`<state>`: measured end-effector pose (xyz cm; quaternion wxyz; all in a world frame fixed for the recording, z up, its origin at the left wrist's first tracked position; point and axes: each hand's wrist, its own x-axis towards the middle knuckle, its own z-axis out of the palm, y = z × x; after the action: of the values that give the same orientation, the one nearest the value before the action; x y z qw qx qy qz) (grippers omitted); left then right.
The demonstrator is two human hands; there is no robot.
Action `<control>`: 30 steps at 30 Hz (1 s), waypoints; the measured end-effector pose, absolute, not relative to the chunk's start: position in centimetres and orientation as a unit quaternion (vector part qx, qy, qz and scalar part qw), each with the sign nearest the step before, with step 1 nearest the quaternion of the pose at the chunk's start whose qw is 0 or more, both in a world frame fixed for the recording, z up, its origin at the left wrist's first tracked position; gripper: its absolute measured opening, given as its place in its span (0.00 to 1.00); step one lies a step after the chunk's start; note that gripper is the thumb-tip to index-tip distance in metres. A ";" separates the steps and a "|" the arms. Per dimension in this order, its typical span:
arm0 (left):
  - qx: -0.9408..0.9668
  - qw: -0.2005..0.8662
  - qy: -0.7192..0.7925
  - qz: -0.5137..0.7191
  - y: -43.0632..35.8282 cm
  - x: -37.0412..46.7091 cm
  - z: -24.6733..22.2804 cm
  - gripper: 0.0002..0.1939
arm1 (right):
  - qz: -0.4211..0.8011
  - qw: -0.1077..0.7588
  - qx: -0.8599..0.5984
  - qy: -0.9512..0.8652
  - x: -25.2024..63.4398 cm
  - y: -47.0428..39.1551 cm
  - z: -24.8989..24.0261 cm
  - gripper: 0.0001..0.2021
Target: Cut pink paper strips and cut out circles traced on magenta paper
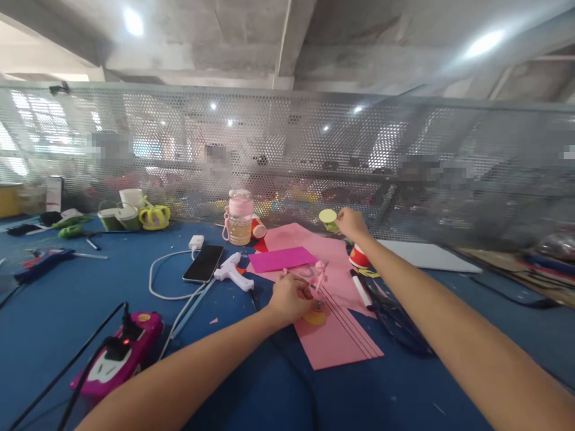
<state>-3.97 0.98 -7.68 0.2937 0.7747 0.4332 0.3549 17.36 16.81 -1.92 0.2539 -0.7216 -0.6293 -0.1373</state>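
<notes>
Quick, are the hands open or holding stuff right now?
Left hand: closed, seemingly around the small pink figure.
Right hand: closed, seemingly pinching the edge of the pale yellow disc.

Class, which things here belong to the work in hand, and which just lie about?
Likely in the job:
pale yellow round disc
small pink upright figure
pink dark-lined rectangular sheet
white glue gun

Apparently just lying about:
clear pink-topped bottle
black rectangular smartphone

hazy glare from ceiling lights [133, 22], blurry perforated screen [278, 143]
</notes>
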 end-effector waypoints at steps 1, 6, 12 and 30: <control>0.776 0.292 0.432 0.356 1.1 -4.0 -7.8 0.13 | -0.142 0.257 -0.736 -0.610 17.6 17.0 -1.3 0.11; 0.783 0.285 0.429 0.348 1.4 -4.0 -8.2 0.12 | -0.161 0.260 -0.769 -0.561 17.1 18.0 0.4 0.16; 0.777 0.283 0.434 0.358 1.3 -4.0 -8.4 0.13 | -0.134 0.210 -0.724 -0.644 13.7 18.8 -1.1 0.12; 0.780 0.276 0.431 0.360 1.2 -3.8 -8.3 0.13 | -0.161 0.091 -0.473 -0.861 11.3 14.6 -3.0 0.19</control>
<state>-3.75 1.25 -8.33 0.2756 0.7802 0.4305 0.3605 11.26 14.62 -3.02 0.0911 -0.4735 -0.8612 -0.1608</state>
